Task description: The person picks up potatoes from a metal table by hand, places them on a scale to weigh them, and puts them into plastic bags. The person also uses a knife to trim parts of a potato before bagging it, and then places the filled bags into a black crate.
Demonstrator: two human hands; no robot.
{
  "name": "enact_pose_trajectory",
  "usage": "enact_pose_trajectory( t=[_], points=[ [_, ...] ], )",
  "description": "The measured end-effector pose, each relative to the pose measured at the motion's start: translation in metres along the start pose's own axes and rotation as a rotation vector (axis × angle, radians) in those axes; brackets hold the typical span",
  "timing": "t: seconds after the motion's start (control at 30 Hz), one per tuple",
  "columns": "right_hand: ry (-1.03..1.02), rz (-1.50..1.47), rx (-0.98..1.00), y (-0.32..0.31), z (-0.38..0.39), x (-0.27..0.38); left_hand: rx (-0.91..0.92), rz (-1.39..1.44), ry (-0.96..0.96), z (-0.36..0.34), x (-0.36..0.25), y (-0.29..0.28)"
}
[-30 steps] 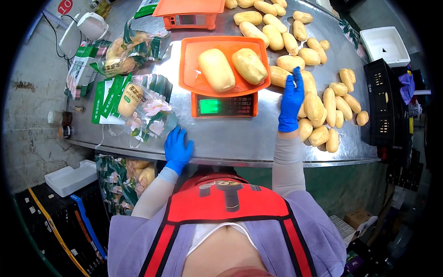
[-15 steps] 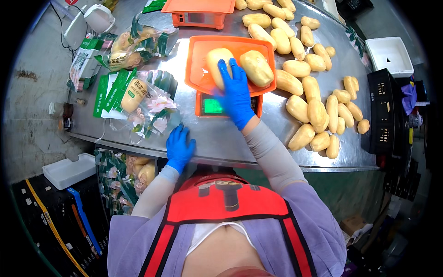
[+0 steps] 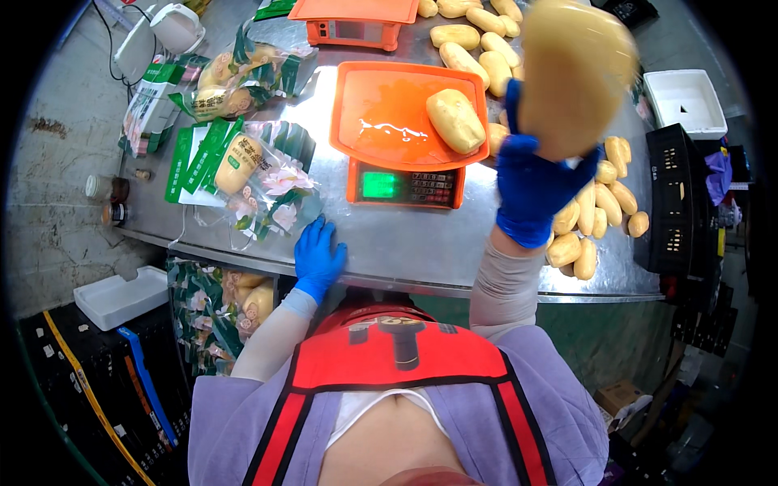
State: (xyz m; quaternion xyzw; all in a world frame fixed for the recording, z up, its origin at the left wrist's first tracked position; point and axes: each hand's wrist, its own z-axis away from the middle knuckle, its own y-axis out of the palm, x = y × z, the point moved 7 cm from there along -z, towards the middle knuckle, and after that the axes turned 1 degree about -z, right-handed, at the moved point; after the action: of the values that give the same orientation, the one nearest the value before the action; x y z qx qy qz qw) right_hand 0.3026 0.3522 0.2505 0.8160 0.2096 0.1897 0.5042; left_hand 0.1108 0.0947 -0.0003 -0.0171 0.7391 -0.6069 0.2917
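Note:
My right hand, in a blue glove, grips a large pale-yellow lotus root segment, raised above the right part of the table and slightly blurred. Another lotus root segment lies at the right side of the orange tray on the digital scale, whose display is lit green. My left hand, gloved in blue too, rests at the table's front edge with fingers stretched out and nothing held. Just beyond it lie flat printed plastic bags with green tops and lotus flowers.
Several lotus root segments are spread over the right of the steel table. Filled bags lie at the back left. A second orange scale stands behind. On the right are a black crate and a white box.
My right hand has lifted one lotus root segment off the scale tray and carried it right and upward. The other segment stays on the tray. My left hand has hardly moved.

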Motion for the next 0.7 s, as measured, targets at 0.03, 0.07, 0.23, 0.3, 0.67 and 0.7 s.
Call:
enact_pose_trajectory(
  t=[0.03,0.07,0.23,0.3,0.67,0.7],
  points=[
    [-0.051,0.048,0.007,0.012,0.002,0.013,-0.001,0.001,0.000,0.001,0.000,0.000],
    [-0.089,0.043,0.066,0.023,0.003,0.021,0.005,-0.004,-0.007,0.001,0.001,0.000],
    [-0.144,0.041,0.120,0.037,0.011,0.033,0.023,-0.014,-0.008,0.000,0.000,0.001],
    [-0.137,0.094,0.064,0.017,0.013,0.029,0.030,-0.022,-0.019,0.002,0.002,0.002],
    [0.020,1.281,-0.440,-0.132,0.037,-0.076,0.042,0.006,-0.048,0.001,0.000,0.003],
    [0.015,1.288,-0.441,-0.138,0.037,-0.079,0.049,-0.008,-0.048,0.001,0.000,0.002]
  ],
)
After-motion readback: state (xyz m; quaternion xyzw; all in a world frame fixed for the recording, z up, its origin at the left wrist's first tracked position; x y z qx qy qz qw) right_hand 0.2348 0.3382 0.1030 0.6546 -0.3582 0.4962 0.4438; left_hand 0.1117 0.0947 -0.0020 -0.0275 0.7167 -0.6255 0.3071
